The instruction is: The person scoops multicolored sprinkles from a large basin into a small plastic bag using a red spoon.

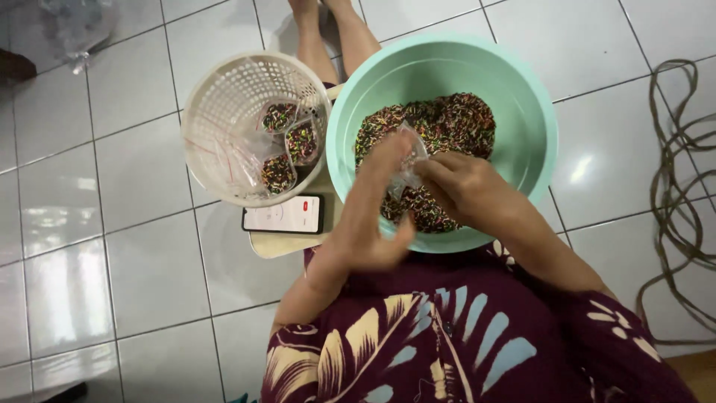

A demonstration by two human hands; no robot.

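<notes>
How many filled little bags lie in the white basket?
3: one at the top, one right of it near the basket wall, one lowest. Others may hide beneath.

A mint-green bowl holds multicoloured sprinkles; the perforated basket is cream, the floor tiles glossy white, and the dress maroon with pale leaf prints.

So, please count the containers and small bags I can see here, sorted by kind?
Mint green basin: 1
White lattice basket: 1
Filled small bags in the basket: 3
Clear small bag held by left hand and right hand: 1
Total: 6
</notes>
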